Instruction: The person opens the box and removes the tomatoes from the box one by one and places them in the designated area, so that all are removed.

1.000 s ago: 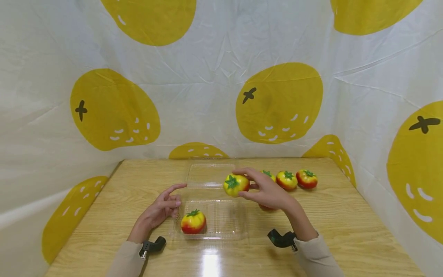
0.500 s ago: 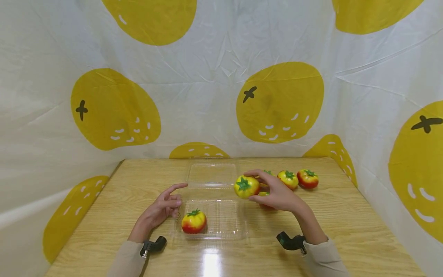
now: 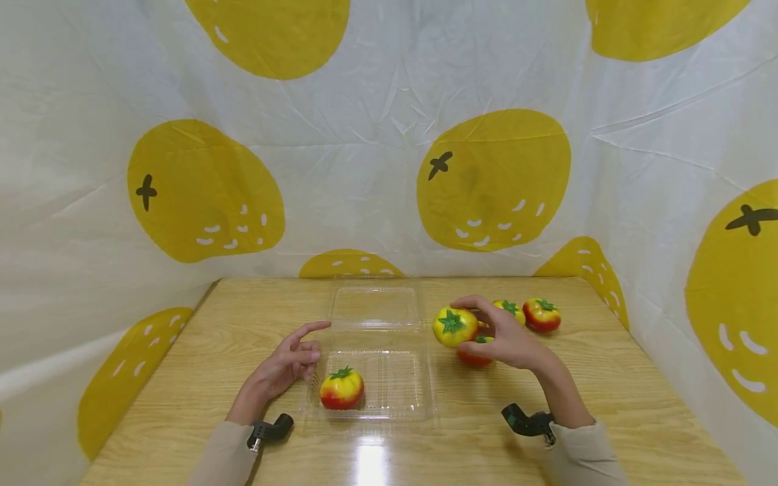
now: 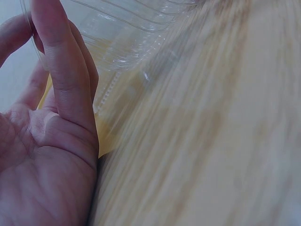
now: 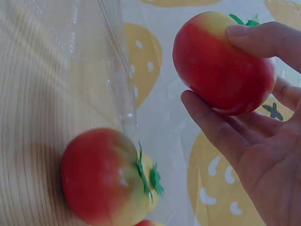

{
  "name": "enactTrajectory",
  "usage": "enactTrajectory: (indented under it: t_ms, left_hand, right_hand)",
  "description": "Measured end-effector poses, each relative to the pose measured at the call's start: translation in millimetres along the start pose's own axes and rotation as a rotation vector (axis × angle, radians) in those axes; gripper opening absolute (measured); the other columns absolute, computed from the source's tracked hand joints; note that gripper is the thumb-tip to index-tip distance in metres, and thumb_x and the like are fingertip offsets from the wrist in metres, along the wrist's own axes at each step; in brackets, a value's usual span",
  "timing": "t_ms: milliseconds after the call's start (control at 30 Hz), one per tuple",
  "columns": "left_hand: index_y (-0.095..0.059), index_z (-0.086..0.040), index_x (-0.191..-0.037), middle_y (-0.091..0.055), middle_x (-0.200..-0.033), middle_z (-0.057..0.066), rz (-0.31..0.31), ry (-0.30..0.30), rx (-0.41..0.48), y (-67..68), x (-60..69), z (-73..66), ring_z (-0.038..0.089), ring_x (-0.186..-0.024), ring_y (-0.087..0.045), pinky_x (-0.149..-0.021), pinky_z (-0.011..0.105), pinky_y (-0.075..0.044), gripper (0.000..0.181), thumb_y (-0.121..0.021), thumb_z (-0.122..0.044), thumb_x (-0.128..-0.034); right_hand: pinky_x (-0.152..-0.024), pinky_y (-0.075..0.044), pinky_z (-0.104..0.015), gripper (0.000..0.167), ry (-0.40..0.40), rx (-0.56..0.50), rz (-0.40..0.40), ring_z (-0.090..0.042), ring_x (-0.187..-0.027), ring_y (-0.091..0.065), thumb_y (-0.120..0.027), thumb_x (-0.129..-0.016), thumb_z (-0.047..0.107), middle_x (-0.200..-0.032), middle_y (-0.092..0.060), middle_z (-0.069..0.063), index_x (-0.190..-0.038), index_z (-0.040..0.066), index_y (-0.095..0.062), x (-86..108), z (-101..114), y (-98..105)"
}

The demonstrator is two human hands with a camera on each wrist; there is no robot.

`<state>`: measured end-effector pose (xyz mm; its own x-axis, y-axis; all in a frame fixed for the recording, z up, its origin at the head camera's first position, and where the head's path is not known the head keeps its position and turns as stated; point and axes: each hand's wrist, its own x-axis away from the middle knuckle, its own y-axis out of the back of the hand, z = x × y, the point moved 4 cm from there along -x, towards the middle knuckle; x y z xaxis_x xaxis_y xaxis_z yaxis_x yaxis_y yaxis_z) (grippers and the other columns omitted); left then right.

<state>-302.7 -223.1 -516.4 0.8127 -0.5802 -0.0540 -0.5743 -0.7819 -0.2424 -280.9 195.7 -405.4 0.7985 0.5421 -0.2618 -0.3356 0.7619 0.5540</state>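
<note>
My right hand holds a yellow-and-red tomato between thumb and fingers, above the table to the right of a clear plastic box. In the right wrist view the held tomato shows its red side, and another tomato rests below it on the table. The box lies with its lid folded back. One tomato sits in the box's left part. At the box's left edge is my left hand, index finger stretched out; the left wrist view shows the rim between thumb and fingers.
On the right of the table, a tomato sits just beneath the right hand, and others, including a redder tomato, stand farther back, partly hidden by that hand. A fruit-print cloth hangs behind and beside the wooden table.
The right hand has moved right with its tomato, from over the box to beside it, near the other tomatoes. The left hand and the tomato in the box have stayed put.
</note>
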Motion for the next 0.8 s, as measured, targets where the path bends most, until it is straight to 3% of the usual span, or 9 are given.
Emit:
enactTrajectory:
  t_ms: [200,533,800]
  left_hand:
    - [-0.033,-0.014,-0.159,-0.061,-0.08,-0.006,-0.009,0.006,0.002,0.3,-0.2,1.0,0.007,-0.06,-0.061,-0.058,0.021,-0.055,0.064,-0.051,0.005,-0.1009]
    - [-0.033,-0.014,-0.16,-0.062,-0.081,-0.006,0.007,-0.011,-0.008,0.2,-2.0,0.5,0.006,-0.06,-0.061,-0.058,0.02,-0.055,0.063,-0.049,0.005,-0.1014]
    - [-0.032,-0.012,-0.16,-0.061,-0.081,-0.007,0.013,-0.016,-0.005,-0.6,0.2,-0.1,0.005,-0.062,-0.062,-0.058,0.021,-0.058,0.063,-0.05,0.004,-0.1011]
  right_hand:
    - [-0.099,-0.054,-0.021,0.064,-0.016,-0.014,-0.008,-0.006,-0.12,-0.061,-0.081,-0.089,0.011,-0.144,-0.054,-0.019,-0.144,0.007,-0.049,5.4,-8.1,8.9]
    - [-0.099,-0.052,-0.018,0.063,-0.037,-0.001,-0.041,0.006,-0.118,-0.056,-0.08,-0.089,0.007,-0.145,-0.05,-0.022,-0.143,0.004,-0.048,12.0,-22.6,23.3]
    - [-0.097,-0.054,-0.021,0.061,-0.048,0.009,-0.052,0.003,-0.118,-0.056,-0.078,-0.09,0.008,-0.143,-0.051,-0.023,-0.142,0.005,-0.048,16.9,-32.4,30.5]
